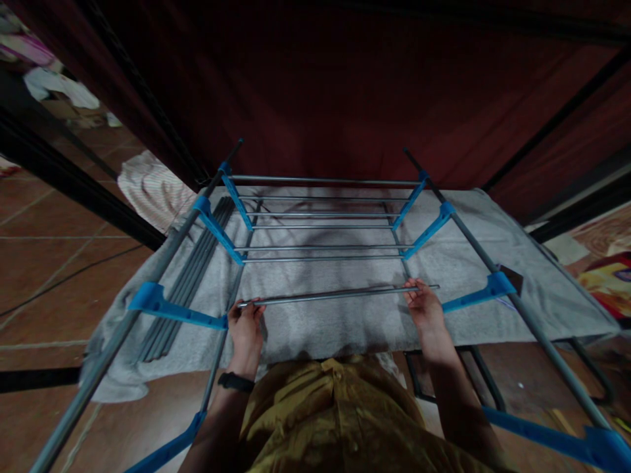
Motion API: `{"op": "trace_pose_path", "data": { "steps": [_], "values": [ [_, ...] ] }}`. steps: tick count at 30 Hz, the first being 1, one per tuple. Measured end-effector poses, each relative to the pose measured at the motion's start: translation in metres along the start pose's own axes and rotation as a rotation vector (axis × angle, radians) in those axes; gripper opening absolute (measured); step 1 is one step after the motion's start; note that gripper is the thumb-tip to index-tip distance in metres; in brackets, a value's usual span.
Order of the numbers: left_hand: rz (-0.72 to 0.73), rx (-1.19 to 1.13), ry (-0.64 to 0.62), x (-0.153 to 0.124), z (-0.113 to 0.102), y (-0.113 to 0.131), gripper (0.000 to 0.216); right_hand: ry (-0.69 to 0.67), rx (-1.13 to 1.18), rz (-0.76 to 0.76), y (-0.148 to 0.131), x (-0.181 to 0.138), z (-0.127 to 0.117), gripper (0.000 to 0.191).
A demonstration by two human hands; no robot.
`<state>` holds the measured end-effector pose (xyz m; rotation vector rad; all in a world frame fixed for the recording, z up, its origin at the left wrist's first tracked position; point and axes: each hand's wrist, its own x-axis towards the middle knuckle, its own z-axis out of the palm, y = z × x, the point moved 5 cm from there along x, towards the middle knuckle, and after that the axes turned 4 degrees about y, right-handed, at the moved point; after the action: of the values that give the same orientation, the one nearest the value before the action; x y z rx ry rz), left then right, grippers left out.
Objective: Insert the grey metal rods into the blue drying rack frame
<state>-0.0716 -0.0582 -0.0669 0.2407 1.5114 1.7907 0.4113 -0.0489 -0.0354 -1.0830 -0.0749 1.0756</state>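
A thin grey metal rod (325,295) lies crosswise between my two hands, its right end a little higher in view. My left hand (246,322), a dark band on its wrist, closes its fingers on the left end. Near the right end my right hand (421,302) pinches the rod, and a short length sticks out past it. Around them stands a rack frame of grey tubes with blue plastic brackets. The left bracket (177,312) is beside my left hand, the right bracket (473,295) beside my right. Several crossbars (320,248) span the farther brackets.
Several loose grey tubes (187,282) lie on the grey blanket (315,328) at left. Behind the rack hangs a dark red cloth (320,98). A striped cloth (152,187) is at left, above the tiled floor (59,249). A dark flat object (510,279) lies by the right tube.
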Motion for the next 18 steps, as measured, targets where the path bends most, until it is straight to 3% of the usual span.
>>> {"op": "trace_pose_path", "data": {
  "steps": [18],
  "values": [
    [-0.055, -0.069, -0.001, -0.0039, 0.0012, 0.0012, 0.025, 0.04, 0.015, 0.017, -0.0003, -0.0009, 0.0028, 0.013]
  ]
}}
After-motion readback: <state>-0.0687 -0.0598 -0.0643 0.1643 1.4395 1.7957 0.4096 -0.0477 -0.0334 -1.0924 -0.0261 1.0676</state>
